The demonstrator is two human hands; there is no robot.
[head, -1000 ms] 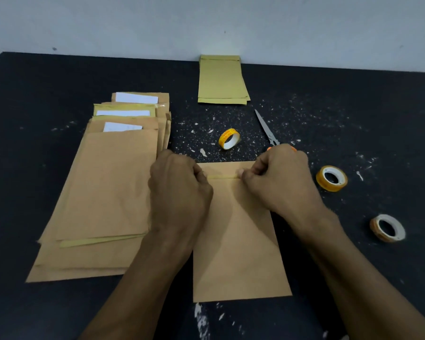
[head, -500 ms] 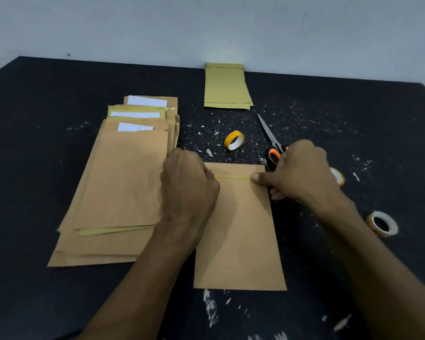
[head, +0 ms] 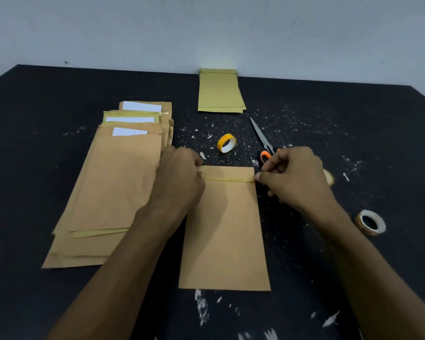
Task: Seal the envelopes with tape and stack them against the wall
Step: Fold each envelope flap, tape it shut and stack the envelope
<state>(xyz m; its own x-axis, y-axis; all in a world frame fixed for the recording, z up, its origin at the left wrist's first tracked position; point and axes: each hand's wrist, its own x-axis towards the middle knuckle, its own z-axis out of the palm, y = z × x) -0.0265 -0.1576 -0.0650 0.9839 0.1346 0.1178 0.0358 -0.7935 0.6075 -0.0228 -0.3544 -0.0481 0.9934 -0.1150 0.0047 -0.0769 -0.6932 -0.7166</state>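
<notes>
A brown envelope (head: 225, 229) lies flat in front of me on the black table (head: 59, 99). A yellowish tape strip (head: 228, 179) runs across its folded flap. My left hand (head: 179, 177), fingers curled, sits on the strip's left end at the envelope's left edge. At the right edge, my right hand (head: 295, 177) pinches the strip's right end with thumb and curled fingers. A pile of unsealed envelopes (head: 113, 187), some showing white paper, lies to the left. A small stack of envelopes (head: 219, 92) lies against the wall.
A yellow tape roll (head: 226, 143) stands beyond the envelope. Orange-handled scissors (head: 261, 136) lie behind my right hand. Another roll (head: 329, 177) peeks out to the right of that hand, and a white roll (head: 370, 222) lies further right. White specks litter the table.
My right hand has slid right along the strip, from near the middle to the envelope's right edge. The left hand has stayed at the left end. The camera has shifted slightly.
</notes>
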